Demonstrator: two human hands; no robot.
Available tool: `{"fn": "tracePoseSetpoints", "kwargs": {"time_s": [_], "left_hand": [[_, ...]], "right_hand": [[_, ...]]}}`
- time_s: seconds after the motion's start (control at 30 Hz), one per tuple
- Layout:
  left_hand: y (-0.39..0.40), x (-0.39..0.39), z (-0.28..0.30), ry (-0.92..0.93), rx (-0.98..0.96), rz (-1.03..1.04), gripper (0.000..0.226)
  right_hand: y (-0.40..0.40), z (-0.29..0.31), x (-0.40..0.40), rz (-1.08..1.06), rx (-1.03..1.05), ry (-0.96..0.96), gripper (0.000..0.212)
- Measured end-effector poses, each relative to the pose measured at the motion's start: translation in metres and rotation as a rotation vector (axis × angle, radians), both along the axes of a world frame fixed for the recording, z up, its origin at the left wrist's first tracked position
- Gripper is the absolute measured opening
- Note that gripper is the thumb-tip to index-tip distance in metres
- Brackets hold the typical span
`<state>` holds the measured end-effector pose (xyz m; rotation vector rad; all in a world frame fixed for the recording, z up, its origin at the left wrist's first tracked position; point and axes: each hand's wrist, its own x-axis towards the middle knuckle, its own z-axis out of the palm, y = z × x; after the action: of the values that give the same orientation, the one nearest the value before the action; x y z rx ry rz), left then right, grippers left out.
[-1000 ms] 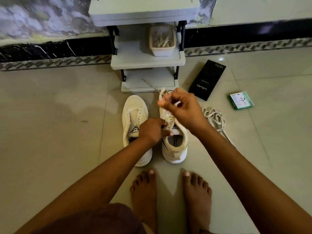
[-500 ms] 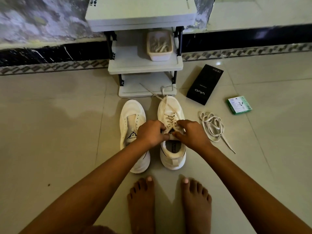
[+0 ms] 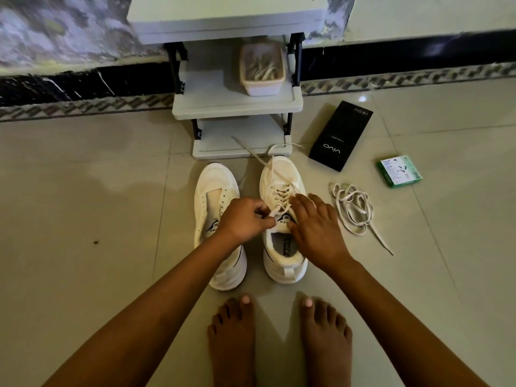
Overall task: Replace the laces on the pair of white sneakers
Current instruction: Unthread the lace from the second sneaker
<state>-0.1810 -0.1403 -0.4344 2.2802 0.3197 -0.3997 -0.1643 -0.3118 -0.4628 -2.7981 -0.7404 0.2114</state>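
Note:
Two white sneakers stand side by side on the tiled floor. The left sneaker [image 3: 215,196] has bare eyelets and no lace. The right sneaker [image 3: 282,177] is laced, and its lace ends [image 3: 251,152] trail forward over the toe to the rack's foot. My left hand [image 3: 245,216] pinches a lace strand at the top eyelets of the right sneaker. My right hand [image 3: 315,222] lies over that shoe's right side with fingers fairly straight, touching the laces near the tongue. A loose white lace [image 3: 353,208] lies coiled on the floor to the right.
A small grey rack [image 3: 237,107] stands just beyond the shoes, with a plastic tub of laces [image 3: 262,69] on its middle shelf. A black phone box [image 3: 340,135] and a green box [image 3: 399,170] lie to the right. My bare feet [image 3: 279,339] stand near the shoes' heels.
My right hand came down from pulling the lace up high to the shoe's top eyelets, then opened over the laces. The left hand stayed at the tongue, pinching the lace.

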Motion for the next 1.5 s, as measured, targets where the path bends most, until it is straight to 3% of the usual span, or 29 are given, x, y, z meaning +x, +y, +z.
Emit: {"fn": "tracePoseSetpoints", "kwargs": {"time_s": [0.13, 0.27, 0.37, 0.47, 0.6, 0.67, 0.73, 0.83, 0.97, 1.03, 1.13, 1.2, 1.27, 1.33, 1.43, 1.5], "left_hand": [[-0.007, -0.005, 0.005, -0.124, 0.183, -0.063, 0.058], [-0.022, -0.005, 0.013, -0.321, 0.533, -0.407, 0.043], [-0.023, -0.002, 0.013, -0.323, 0.659, -0.464, 0.034], [-0.024, 0.001, 0.010, -0.385, 0.583, -0.405, 0.023], [-0.026, 0.010, 0.017, -0.216, 0.043, -0.067, 0.008], [-0.026, 0.008, 0.018, -0.155, -0.053, -0.054, 0.008], [-0.020, 0.004, 0.013, -0.178, 0.020, -0.121, 0.013], [-0.013, -0.005, 0.008, -0.308, 0.319, -0.270, 0.025], [-0.019, -0.003, 0.012, -0.428, 0.501, -0.365, 0.024], [-0.020, 0.001, 0.015, -0.425, 0.451, -0.401, 0.020], [-0.023, 0.007, 0.023, -0.261, 0.001, -0.236, 0.008], [-0.023, 0.007, 0.024, -0.212, -0.142, -0.123, 0.007], [-0.016, 0.005, 0.016, -0.212, -0.069, -0.154, 0.022], [-0.009, 0.001, 0.008, -0.220, 0.140, -0.263, 0.030], [-0.011, -0.004, 0.009, -0.291, 0.296, -0.274, 0.023], [-0.016, -0.004, 0.012, -0.380, 0.359, -0.278, 0.021]], "right_hand": [[-0.002, -0.010, 0.001, 0.055, -0.037, 0.039, 0.075], [-0.003, -0.012, 0.000, 0.039, -0.064, 0.099, 0.094], [-0.003, -0.012, 0.000, 0.022, -0.074, 0.143, 0.099], [-0.002, -0.011, 0.000, 0.009, -0.052, 0.156, 0.111], [-0.001, -0.013, 0.000, -0.007, -0.029, 0.162, 0.122], [0.000, -0.015, 0.000, -0.006, -0.021, 0.154, 0.121], [0.001, -0.017, 0.000, -0.005, -0.016, 0.146, 0.119], [0.001, -0.016, 0.000, -0.004, -0.031, 0.144, 0.116], [0.001, -0.013, 0.000, 0.019, -0.024, 0.136, 0.107], [0.001, -0.015, 0.001, 0.034, -0.018, 0.141, 0.104], [0.002, -0.015, 0.003, 0.030, 0.002, 0.162, 0.089], [0.002, -0.014, 0.003, 0.028, 0.007, 0.169, 0.088], [0.003, -0.011, 0.002, 0.033, 0.019, 0.177, 0.086], [0.002, -0.009, 0.001, 0.018, 0.034, 0.193, 0.069], [0.001, -0.010, 0.002, 0.001, 0.039, 0.192, 0.063], [0.002, -0.013, 0.002, 0.003, 0.032, 0.188, 0.072]]}}
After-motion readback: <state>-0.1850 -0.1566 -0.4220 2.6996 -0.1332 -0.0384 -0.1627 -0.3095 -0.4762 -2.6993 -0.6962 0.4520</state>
